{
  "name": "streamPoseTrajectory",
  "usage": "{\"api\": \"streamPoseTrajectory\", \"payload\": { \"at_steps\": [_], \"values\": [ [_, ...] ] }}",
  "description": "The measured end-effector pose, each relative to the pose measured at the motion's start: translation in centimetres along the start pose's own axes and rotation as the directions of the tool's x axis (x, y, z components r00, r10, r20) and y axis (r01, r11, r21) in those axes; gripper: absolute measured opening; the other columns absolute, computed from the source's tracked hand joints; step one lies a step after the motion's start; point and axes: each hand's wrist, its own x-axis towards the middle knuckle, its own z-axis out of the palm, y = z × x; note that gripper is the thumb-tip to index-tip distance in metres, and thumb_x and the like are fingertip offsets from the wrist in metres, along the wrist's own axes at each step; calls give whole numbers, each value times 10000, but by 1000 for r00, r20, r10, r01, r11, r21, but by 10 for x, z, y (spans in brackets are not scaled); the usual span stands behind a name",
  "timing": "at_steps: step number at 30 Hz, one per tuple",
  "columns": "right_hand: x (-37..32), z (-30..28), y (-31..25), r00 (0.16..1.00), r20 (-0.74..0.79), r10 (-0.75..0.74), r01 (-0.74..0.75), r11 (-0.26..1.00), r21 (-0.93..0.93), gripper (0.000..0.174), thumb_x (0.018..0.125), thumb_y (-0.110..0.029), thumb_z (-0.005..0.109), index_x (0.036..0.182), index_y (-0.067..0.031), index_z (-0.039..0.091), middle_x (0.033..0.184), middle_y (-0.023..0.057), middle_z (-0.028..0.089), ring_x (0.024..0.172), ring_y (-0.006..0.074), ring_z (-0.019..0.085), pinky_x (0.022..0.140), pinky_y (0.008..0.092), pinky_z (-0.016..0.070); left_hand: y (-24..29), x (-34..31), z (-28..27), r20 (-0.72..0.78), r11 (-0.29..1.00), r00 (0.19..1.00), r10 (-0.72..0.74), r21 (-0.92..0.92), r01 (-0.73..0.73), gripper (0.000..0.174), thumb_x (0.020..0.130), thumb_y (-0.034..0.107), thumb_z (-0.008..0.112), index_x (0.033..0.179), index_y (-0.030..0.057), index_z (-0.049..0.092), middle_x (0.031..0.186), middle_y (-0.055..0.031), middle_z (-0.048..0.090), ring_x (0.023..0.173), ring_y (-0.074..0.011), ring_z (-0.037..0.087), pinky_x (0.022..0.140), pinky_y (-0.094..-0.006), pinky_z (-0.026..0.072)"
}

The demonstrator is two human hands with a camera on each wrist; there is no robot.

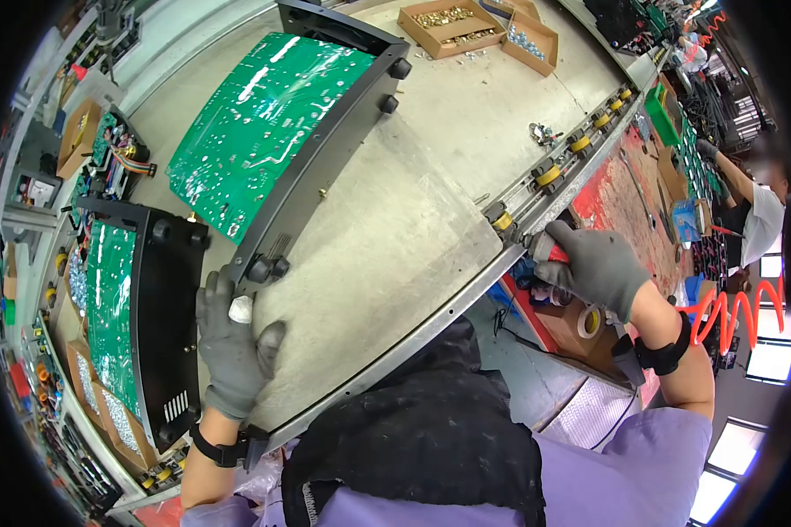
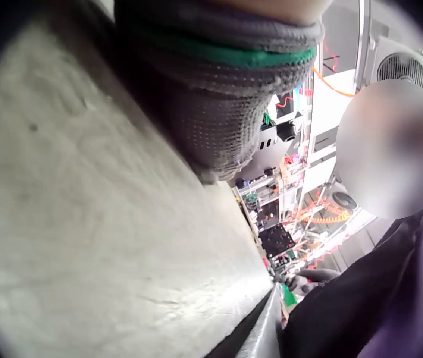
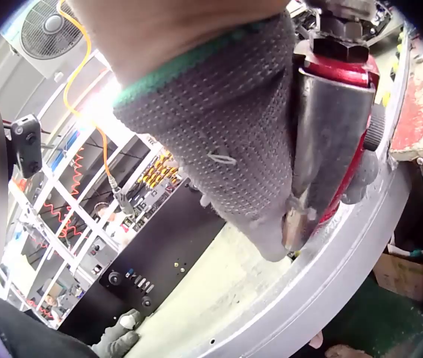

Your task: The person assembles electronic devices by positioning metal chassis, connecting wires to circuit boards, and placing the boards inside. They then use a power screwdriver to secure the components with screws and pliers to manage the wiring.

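Note:
A grey-gloved left hand (image 1: 232, 351) rests with fairly straight fingers on the metal table (image 1: 387, 263), its fingertips by the lower corner of a black housing (image 1: 312, 162) that holds a green circuit board (image 1: 259, 123). In the left wrist view the gloved left hand (image 2: 219, 127) lies on the metal surface. The gloved right hand (image 1: 598, 268) grips a red tool (image 1: 554, 253) at the table's edge rail. Up close in the right wrist view, the right hand (image 3: 234, 142) is curled round the red and metallic tool (image 3: 334, 134).
Another black housing with a green board (image 1: 112, 290) stands at the left. Cardboard boxes of brass parts (image 1: 453, 31) and screws (image 1: 532, 44) sit at the top. Rollers (image 1: 549, 176) line the rail. A person (image 1: 760, 220) is at far right, near a coiled red hose (image 1: 721, 316).

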Motion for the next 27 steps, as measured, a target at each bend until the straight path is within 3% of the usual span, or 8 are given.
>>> {"api": "streamPoseTrajectory", "payload": {
  "at_steps": [7,9,10,13,19,23,26,27],
  "values": [
    [4,-21,6,1000,-11,7,-8,998,-63,361,865,-426,656,1034,-121,563,784,123,666,773,347,671,661,446,506,-11,-9,-6,39,1000,999,23,18,-24,641,946,522,499,1346,21,491,1309,-216,522,1250,-446,457,1079,-559,306],
    [6,-24,3,999,-27,-47,44,993,-112,334,865,-412,657,1016,-128,568,758,113,663,736,337,672,644,440,505,-17,-17,-12,124,999,992,15,39,-20,613,975,446,492,1360,-31,477,1386,-274,445,1293,-469,419,1084,-511,325],
    [8,-27,0,999,-22,-48,46,993,-113,334,865,-412,657,1016,-128,568,758,113,663,736,337,672,644,440,505,-15,-17,-10,30,999,999,-32,-23,33,576,946,465,529,1307,17,509,1247,-219,548,1212,-434,480,1061,-562,335],
    [16,-33,-15,995,43,-91,95,991,-96,320,860,-405,661,1003,-132,576,750,113,663,717,323,674,640,426,509,-35,-35,-10,58,998,997,42,43,-44,565,944,466,536,1281,12,520,1224,-222,552,1183,-441,495,1067,-573,337],
    [28,-28,-42,991,18,-129,126,919,-373,252,880,-332,629,991,-108,595,750,69,677,748,268,692,644,394,514,-45,-48,-12,32,999,999,-26,31,25,578,934,487,556,1287,29,522,1249,-224,547,1216,-458,487,1093,-588,309],
    [36,-28,-58,992,110,-62,114,821,-560,232,895,-299,607,1006,-96,606,806,56,682,798,240,699,663,390,515,-37,-39,-20,7,995,997,-73,-61,73,573,922,480,580,1298,51,528,1267,-223,540,1252,-460,462,1105,-585,295],
    [31,-32,-60,986,93,-135,165,813,-559,249,899,-298,603,1007,-74,608,826,68,679,804,235,700,672,394,516,-34,-33,-28,-27,999,998,-49,-21,48,489,923,430,592,1246,63,590,1248,-211,556,1216,-435,498,1057,-542,360],
    [30,-37,-62,981,58,-187,189,828,-529,258,901,-297,601,1003,-61,608,828,76,676,797,234,699,671,398,516,-34,-32,-31,-31,991,995,-92,-99,88,407,925,370,599,1184,58,625,1188,-200,588,1135,-402,553,975,-494,419]
  ]
}}
